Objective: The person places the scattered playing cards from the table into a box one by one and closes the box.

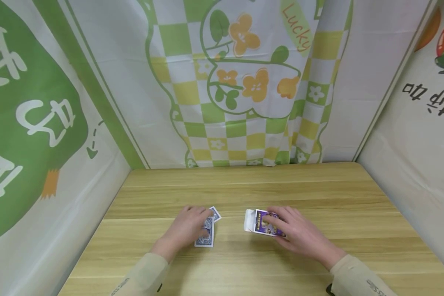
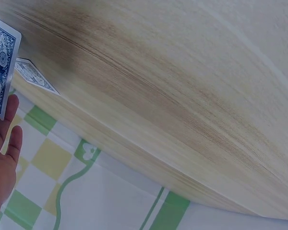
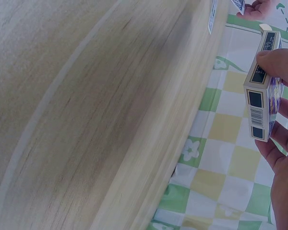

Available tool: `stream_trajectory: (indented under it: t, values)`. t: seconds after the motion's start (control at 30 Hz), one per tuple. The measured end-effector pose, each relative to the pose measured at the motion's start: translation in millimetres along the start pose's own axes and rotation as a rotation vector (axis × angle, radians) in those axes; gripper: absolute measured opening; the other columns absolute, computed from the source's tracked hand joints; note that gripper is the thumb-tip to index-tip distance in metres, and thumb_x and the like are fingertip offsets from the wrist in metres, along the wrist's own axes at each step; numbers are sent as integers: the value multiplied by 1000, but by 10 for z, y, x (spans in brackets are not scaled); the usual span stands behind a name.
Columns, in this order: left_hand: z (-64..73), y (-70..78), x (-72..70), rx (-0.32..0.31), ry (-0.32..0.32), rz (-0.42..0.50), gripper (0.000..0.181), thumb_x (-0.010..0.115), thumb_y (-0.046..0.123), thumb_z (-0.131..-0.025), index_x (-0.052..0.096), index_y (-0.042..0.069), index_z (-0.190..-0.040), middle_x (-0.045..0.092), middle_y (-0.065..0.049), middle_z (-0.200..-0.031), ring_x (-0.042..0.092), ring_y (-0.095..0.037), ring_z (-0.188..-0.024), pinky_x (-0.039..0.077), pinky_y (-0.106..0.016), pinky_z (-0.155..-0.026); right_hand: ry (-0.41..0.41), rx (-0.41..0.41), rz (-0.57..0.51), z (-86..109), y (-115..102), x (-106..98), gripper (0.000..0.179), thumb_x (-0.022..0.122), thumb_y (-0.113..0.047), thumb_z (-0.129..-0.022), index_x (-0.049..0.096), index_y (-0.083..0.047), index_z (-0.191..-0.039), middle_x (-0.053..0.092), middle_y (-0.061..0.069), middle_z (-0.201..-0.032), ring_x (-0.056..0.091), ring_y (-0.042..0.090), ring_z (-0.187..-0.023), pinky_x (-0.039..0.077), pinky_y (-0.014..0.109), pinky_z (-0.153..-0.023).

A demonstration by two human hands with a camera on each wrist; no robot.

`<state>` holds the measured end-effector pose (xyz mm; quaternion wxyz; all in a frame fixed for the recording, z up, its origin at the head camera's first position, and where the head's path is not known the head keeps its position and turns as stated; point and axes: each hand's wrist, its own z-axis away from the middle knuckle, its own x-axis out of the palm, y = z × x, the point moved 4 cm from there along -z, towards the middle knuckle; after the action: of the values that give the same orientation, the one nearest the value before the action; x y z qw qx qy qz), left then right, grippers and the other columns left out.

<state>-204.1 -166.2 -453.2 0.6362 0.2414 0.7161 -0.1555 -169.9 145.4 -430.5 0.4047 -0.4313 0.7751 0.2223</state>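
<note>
My left hand (image 1: 186, 228) pinches a playing card (image 1: 205, 242) with a blue patterned back, thumb on that back and fingers behind. In the left wrist view, the held card (image 2: 6, 52) stands raised at the left edge, its far part cut off. A second blue-backed card (image 1: 216, 214) lies at a slant on the table just beyond that hand. My right hand (image 1: 299, 234) grips a purple-fronted card box (image 1: 260, 227) whose white flap (image 1: 249, 220) stands open toward the left. In the right wrist view, the box (image 3: 257, 106) shows a barcode on its end, with the thumb on its narrow side.
Both hands are over a light wood-grain table (image 1: 237, 267). A checked green and yellow curtain (image 1: 237, 135) hangs behind its far edge. Printed cloth walls, the left one (image 1: 107, 181) and the right one (image 1: 399, 164), flank the table.
</note>
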Motion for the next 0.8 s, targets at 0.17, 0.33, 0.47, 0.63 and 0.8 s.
stream_trajectory:
  t: [0.17, 0.33, 0.47, 0.63, 0.8]
  values:
    - [-8, -17, -46, 8, 45, 33, 38, 85, 21, -82, 70, 13, -116, 73, 0, -108, 68, -21, -103, 52, -45, -101, -4, 4, 3, 6, 1, 5, 67, 89, -17, -69, 65, -13, -132, 61, 11, -133, 62, 25, -108, 59, 46, -89]
    - [-22, -50, -110, -47, 33, 162, 23, 82, 13, -85, 75, 12, -106, 72, 2, -101, 68, -19, -93, 58, -41, -90, -6, 9, 3, 10, 2, 9, 67, 90, -18, -69, 65, -14, -132, 60, 10, -134, 62, 25, -109, 59, 46, -89]
    - [-28, -80, -165, -112, -11, 257, 16, 79, 10, -87, 77, 12, -103, 71, 1, -102, 67, -19, -92, 60, -42, -85, -4, 8, 0, 11, 0, 7, 67, 90, -17, -69, 65, -14, -132, 61, 11, -133, 62, 25, -109, 59, 47, -89]
    - [-30, -120, -229, -142, -47, 367, 12, 77, 7, -87, 77, 10, -99, 72, 0, -97, 67, -16, -88, 60, -41, -83, -2, 8, -6, 8, -3, 3, 67, 89, -17, -70, 65, -13, -132, 61, 12, -133, 62, 25, -109, 59, 47, -88]
    - [-36, -160, -257, -125, -54, 473, 8, 76, 5, -87, 75, 11, -91, 70, 5, -86, 63, -10, -78, 58, -30, -72, -2, 9, -7, 8, -1, 4, 67, 89, -17, -70, 65, -14, -132, 61, 12, -133, 62, 25, -109, 59, 46, -88]
